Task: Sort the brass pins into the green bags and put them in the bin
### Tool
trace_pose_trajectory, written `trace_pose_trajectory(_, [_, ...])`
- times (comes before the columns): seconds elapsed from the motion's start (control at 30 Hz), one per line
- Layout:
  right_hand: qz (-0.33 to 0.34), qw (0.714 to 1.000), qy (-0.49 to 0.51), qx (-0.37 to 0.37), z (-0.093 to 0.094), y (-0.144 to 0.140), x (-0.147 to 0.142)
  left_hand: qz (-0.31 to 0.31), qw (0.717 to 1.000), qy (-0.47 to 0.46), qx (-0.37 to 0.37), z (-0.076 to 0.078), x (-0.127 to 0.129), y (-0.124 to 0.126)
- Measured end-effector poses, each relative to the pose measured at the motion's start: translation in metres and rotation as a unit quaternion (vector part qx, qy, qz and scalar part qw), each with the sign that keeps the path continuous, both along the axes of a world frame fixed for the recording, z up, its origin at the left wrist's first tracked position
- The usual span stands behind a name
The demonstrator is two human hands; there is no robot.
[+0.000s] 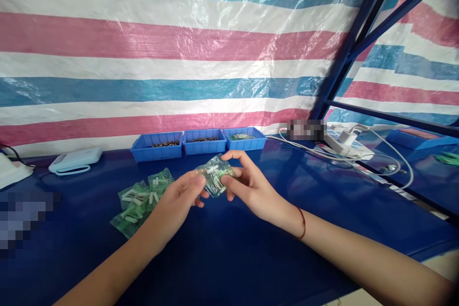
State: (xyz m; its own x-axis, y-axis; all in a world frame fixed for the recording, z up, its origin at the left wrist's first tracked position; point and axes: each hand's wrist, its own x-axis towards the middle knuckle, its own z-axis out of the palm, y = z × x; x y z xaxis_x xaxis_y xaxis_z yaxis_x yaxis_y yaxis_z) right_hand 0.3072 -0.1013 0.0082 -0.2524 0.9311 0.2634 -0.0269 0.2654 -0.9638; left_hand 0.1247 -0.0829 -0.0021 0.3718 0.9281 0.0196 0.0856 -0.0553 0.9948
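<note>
Between my two hands is a small clear plastic bag (216, 182) with white plugs and metal screws inside. My left hand (187, 190) pinches its left edge between thumb and fingers. On its right side my right hand (247, 182) grips the bag, thumb in front and index finger curled over the top corner. The bag is held above the blue tabletop (229, 258). Beside my left forearm lies a pile of similar green-tinted bags (138, 201) with white plugs in them; the forearm hides part of the pile.
Three blue bins stand in a row at the back: the left bin (157, 154) and middle bin (204, 146) contain small metal screws, the right bin (245, 143) flat packets. A light-blue power bank (76, 160) lies left. White cables (304, 150) and a power strip (346, 143) are right, near a blue frame post (353, 43).
</note>
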Motion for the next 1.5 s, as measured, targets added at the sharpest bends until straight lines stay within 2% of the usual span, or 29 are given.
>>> trace_pose_trajectory(0.1, [-0.004,0.996,-0.074,0.048,-0.002,-0.004,-0.001,-0.01,0.999,0.037,0.032,0.004,-0.001,-0.002])
trace_pose_trajectory(0.23, [-0.042,0.971,-0.172,0.159,-0.002,-0.008,-0.002,0.012,0.997,0.054,0.057,0.005,-0.005,-0.003])
trace_pose_trajectory(0.4, [-0.052,0.967,-0.174,0.178,-0.003,-0.002,0.0,0.024,0.998,0.041,0.049,0.001,-0.002,-0.002])
trace_pose_trajectory(0.47, [-0.099,0.962,-0.162,0.197,-0.003,0.009,0.007,0.032,0.999,0.016,0.035,0.0,0.0,-0.002])
trace_pose_trajectory(0.53, [-0.188,0.946,-0.148,0.217,-0.001,0.027,0.021,0.048,0.998,0.017,0.039,0.001,-0.001,-0.002])
trace_pose_trajectory(0.63, [-0.329,0.913,-0.159,0.181,0.0,0.061,0.052,0.047,0.991,0.103,0.072,0.004,-0.007,-0.002])
trace_pose_trajectory(0.7, [-0.355,0.905,-0.182,0.148,-0.004,0.08,0.074,0.024,0.968,0.205,0.142,0.004,-0.013,0.001])
trace_pose_trajectory(0.73, [-0.363,0.902,-0.196,0.13,-0.006,0.087,0.082,0.012,0.945,0.261,0.198,0.001,-0.016,0.004])
trace_pose_trajectory(0.8, [-0.364,0.899,-0.223,0.101,-0.012,0.093,0.093,-0.007,0.879,0.363,0.31,-0.006,-0.021,0.01])
trace_pose_trajectory(0.87, [-0.346,0.901,-0.247,0.084,-0.017,0.09,0.092,-0.02,0.821,0.436,0.369,-0.014,-0.025,0.016])
trace_pose_trajectory(0.93, [-0.302,0.911,-0.269,0.082,-0.02,0.081,0.08,-0.033,0.793,0.471,0.384,-0.019,-0.027,0.021])
trace_pose_trajectory(1.03, [-0.191,0.93,-0.298,0.096,-0.02,0.06,0.053,-0.048,0.78,0.477,0.401,-0.019,-0.026,0.023])
trace_pose_trajectory(1.17, [-0.065,0.934,-0.329,0.123,-0.02,0.034,0.022,-0.037,0.78,0.476,0.405,-0.014,-0.023,0.021])
trace_pose_trajectory(1.3, [-0.001,0.915,-0.364,0.175,-0.021,0.02,0.011,-0.037,0.8,0.437,0.41,-0.016,-0.022,0.022])
trace_pose_trajectory(1.4, [-0.009,0.928,-0.338,0.159,-0.019,0.017,0.009,-0.013,0.841,0.363,0.401,-0.014,-0.02,0.019])
trace_pose_trajectory(1.5, [-0.005,0.956,-0.266,0.123,-0.017,0.016,0.007,0.04,0.905,0.274,0.324,-0.005,-0.014,0.01])
